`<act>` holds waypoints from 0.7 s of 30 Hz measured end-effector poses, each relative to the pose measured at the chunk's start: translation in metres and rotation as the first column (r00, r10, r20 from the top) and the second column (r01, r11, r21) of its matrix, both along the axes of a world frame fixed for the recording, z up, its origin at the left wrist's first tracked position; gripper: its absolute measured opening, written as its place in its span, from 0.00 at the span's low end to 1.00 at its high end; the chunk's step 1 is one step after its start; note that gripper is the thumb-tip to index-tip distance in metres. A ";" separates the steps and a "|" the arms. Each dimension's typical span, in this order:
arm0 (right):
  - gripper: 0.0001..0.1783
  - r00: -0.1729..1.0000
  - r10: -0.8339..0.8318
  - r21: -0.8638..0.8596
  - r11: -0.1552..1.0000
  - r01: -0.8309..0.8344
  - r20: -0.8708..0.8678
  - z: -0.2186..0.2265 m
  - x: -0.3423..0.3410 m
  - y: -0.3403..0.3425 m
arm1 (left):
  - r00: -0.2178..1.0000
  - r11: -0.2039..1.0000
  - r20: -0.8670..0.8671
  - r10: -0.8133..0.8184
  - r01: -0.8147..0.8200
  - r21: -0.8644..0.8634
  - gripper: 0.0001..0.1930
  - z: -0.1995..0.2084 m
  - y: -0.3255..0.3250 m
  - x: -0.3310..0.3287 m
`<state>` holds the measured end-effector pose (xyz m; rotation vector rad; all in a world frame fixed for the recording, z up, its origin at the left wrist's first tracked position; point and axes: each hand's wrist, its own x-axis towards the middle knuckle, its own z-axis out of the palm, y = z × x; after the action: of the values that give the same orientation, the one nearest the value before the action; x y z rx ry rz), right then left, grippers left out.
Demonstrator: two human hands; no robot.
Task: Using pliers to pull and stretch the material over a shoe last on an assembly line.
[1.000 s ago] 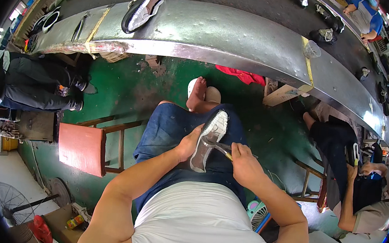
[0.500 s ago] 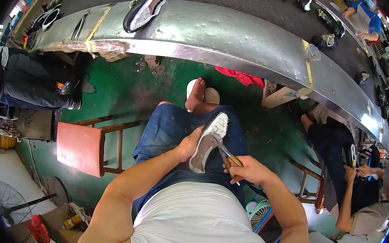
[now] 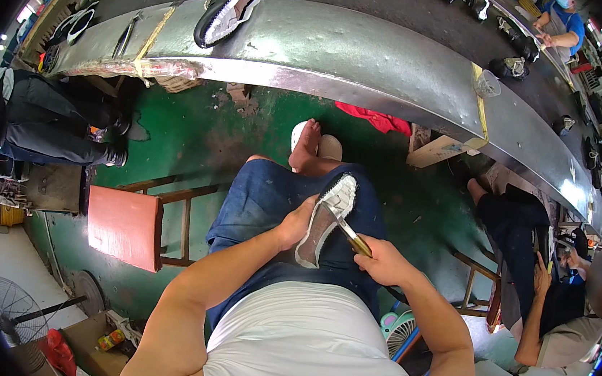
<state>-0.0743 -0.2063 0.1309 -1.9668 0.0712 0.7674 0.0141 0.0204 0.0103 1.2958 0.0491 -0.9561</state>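
Seated person, viewed from above. The left hand (image 3: 296, 225) has its grip clenched around the side of a shoe (image 3: 327, 219), which rests sole-up on the lap over blue jeans (image 3: 264, 199); the pale ridged sole faces the camera, toe pointing away from the body. The right hand (image 3: 381, 261) has its grip clenched on the yellowish handle of a thin metal tool (image 3: 344, 230), whose blade reaches up and left from that grip and lies against the sole near its middle. The two grips sit close together, the shoe between them. Beyond the grips, a bare foot (image 3: 306, 145) rests on the green floor (image 3: 197, 142). Farther beyond runs a long curved metal counter (image 3: 343, 54) carrying another shoe (image 3: 227, 10) on its side. Left of the left grip stands a wooden stool with a red seat (image 3: 125, 225). Right of the right grip, another person (image 3: 558, 300) sits low, dressed in dark trousers.
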 end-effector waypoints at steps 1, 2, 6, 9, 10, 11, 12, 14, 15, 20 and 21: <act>0.10 1.000 -0.002 -0.002 1.000 0.002 -0.003 0.004 0.001 -0.001 | 1.000 1.000 -0.003 -0.002 0.002 -0.002 0.31 0.002 -0.002 -0.002; 0.10 0.999 0.050 -0.052 0.997 -0.051 -0.008 0.010 0.004 -0.002 | 1.000 1.000 0.007 -0.002 0.002 -0.023 0.31 0.003 -0.003 -0.003; 0.11 0.986 0.141 -0.126 0.980 -0.151 -0.086 0.022 0.015 -0.008 | 0.976 0.999 0.217 -0.028 0.020 0.040 0.30 -0.025 -0.006 -0.011; 0.14 0.947 0.229 -0.203 0.940 -0.276 -0.225 0.037 0.037 -0.010 | 0.975 0.998 0.222 0.004 -0.018 0.064 0.31 -0.003 -0.008 -0.019; 0.16 0.943 0.280 -0.209 0.926 -0.314 -0.178 0.037 0.040 -0.010 | 0.975 0.998 0.223 0.003 -0.018 0.065 0.31 -0.005 -0.007 -0.019; 0.16 0.943 0.280 -0.207 0.926 -0.314 -0.178 0.031 0.037 -0.007 | 0.988 0.999 0.147 0.053 -0.053 -0.006 0.31 -0.007 -0.004 -0.021; 0.16 0.960 0.275 -0.260 0.925 -0.278 -0.048 0.018 0.030 0.000 | 0.993 0.993 0.066 0.098 -0.093 -0.073 0.31 -0.009 -0.001 -0.022; 0.16 0.978 0.189 -0.275 0.948 -0.159 0.087 -0.002 0.015 0.017 | 0.990 0.979 -0.008 0.141 -0.141 -0.146 0.31 -0.001 0.001 -0.020; 0.17 0.989 0.095 -0.262 0.963 -0.063 0.112 -0.023 0.004 0.028 | 0.980 0.958 -0.082 0.182 -0.195 -0.209 0.31 0.004 0.002 -0.019; 0.19 0.980 -0.130 -0.129 0.980 0.150 0.153 -0.054 -0.021 0.050 | 0.977 0.972 -0.065 0.204 -0.210 -0.103 0.33 0.022 -0.004 -0.008; 0.19 0.979 -0.133 -0.127 0.980 0.153 0.153 -0.053 -0.020 0.043 | 0.977 0.973 -0.065 0.201 -0.207 -0.100 0.33 0.019 -0.005 -0.011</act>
<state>-0.0947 -0.1636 0.0776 -2.1168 0.1827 0.5374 0.0034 0.0149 0.0290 1.1421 0.1684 -0.8071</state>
